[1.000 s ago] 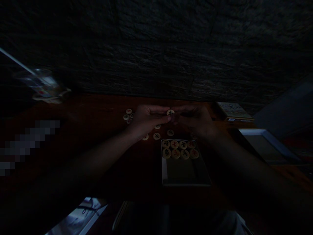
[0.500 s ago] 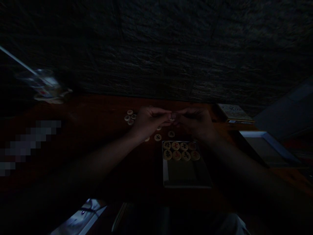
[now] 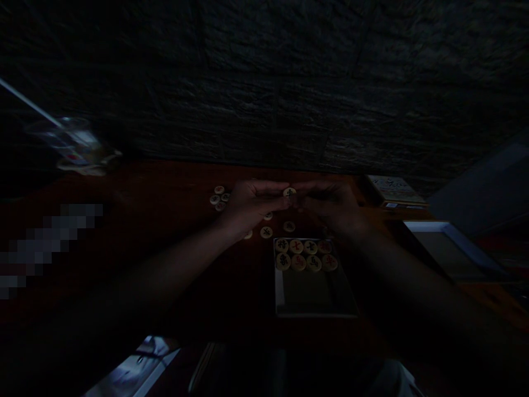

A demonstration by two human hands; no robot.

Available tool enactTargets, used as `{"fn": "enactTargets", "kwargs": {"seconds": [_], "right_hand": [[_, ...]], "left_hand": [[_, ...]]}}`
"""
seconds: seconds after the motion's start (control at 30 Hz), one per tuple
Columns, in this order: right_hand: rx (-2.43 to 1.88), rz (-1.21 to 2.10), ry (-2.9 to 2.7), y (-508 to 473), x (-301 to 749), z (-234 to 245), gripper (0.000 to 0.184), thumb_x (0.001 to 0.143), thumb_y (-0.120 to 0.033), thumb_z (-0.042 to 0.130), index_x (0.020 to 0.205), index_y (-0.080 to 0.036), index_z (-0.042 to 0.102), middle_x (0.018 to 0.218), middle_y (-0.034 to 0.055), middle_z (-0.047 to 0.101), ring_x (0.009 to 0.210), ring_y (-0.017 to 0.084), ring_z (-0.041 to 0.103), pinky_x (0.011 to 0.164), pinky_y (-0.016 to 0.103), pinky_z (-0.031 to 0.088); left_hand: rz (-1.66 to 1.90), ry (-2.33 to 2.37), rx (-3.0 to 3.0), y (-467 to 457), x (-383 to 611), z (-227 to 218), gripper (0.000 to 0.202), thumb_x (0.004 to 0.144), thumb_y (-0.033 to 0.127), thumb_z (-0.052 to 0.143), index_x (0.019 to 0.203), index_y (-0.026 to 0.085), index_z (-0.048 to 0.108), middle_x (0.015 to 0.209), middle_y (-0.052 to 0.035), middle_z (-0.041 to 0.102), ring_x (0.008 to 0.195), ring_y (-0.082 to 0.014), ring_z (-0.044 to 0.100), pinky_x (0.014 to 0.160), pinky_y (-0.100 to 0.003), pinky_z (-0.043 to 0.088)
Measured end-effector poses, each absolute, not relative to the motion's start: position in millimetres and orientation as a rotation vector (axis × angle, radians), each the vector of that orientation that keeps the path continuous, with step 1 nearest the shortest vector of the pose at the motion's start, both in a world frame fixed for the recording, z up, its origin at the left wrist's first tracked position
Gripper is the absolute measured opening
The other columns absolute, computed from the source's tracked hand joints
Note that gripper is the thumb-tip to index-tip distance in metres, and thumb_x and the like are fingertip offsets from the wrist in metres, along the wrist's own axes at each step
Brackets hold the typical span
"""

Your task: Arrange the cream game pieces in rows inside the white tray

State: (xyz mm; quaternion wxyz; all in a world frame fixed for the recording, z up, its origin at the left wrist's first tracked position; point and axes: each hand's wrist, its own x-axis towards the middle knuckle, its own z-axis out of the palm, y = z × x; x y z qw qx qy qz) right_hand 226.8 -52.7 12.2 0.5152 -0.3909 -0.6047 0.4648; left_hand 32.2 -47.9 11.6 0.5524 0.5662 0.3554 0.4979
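A round xiangqi piece [image 3: 290, 192] with a dark character is pinched between both hands above the table. My left hand [image 3: 257, 203] grips its left side, fingers closed on it. From the right, my right hand [image 3: 330, 203] closes on the same piece. Just below the hands is a shallow box [image 3: 280, 292], its upper part filled by two rows of pieces with red and black characters. Between the box and my left hand lie loose pieces, among them a black-marked one [image 3: 266, 232] and another [image 3: 289, 226]. My left hand partly covers others.
A small cluster of pieces [image 3: 219, 190] lies left of my left hand. To the right are a box lid [image 3: 444, 251] and a printed box [image 3: 394, 188]. A plastic cup with a straw [image 3: 78, 143] stands far left. A dark stone wall [image 3: 264, 99] rises behind the table.
The piece between my fingers has turned and risen slightly, so its marked face now shows. Both hands have stayed nearly in place.
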Motion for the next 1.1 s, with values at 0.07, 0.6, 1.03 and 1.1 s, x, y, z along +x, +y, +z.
{"fn": "enactTargets", "kwargs": {"seconds": [0.07,0.6,1.03,1.1], "right_hand": [[-0.923,1.121,-1.461,-52.6,226.8,11.7,0.037,0.063,-0.041,0.097,0.092,-0.021,0.085,0.079,0.004,0.08,0.065,0.014,0.069,0.064,0.028,0.056],[-1.064,1.028,-1.432,-57.0,221.1,12.9,0.04,0.067,-0.054,0.093,0.076,-0.016,0.08,0.066,0.0039,0.074,0.054,0.012,0.062,0.05,0.023,0.05],[-0.897,1.124,-1.446,-53.0,224.6,12.5,0.044,0.065,-0.041,0.097,0.101,-0.021,0.083,0.089,0.0045,0.082,0.068,0.015,0.069,0.063,0.029,0.059],[-0.908,1.104,-1.47,-53.8,224.8,14.1,0.043,0.065,-0.042,0.097,0.099,-0.02,0.083,0.09,0.0058,0.082,0.07,0.016,0.071,0.063,0.029,0.058]], "left_hand": [[1.165,0.855,1.355,-48.9,32.0,12.6,0.033,0.07,0.021,0.091,0.102,0.019,0.084,0.102,-0.0082,0.083,0.09,-0.0208,0.079,0.084,-0.032,0.063],[1.138,0.715,1.469,-47.8,33.3,4.3,0.031,0.074,0.028,0.09,0.104,0.019,0.084,0.103,-0.0088,0.083,0.095,-0.0219,0.079,0.094,-0.035,0.062],[1.12,0.726,1.135,-42.9,32.7,9.4,0.03,0.072,0.024,0.092,0.101,0.021,0.083,0.111,-0.0075,0.082,0.103,-0.0208,0.078,0.101,-0.037,0.06],[1.116,0.721,1.175,-43.0,32.0,8.5,0.033,0.072,0.026,0.093,0.103,0.021,0.083,0.112,-0.0077,0.082,0.104,-0.0213,0.078,0.1,-0.037,0.061]]}}
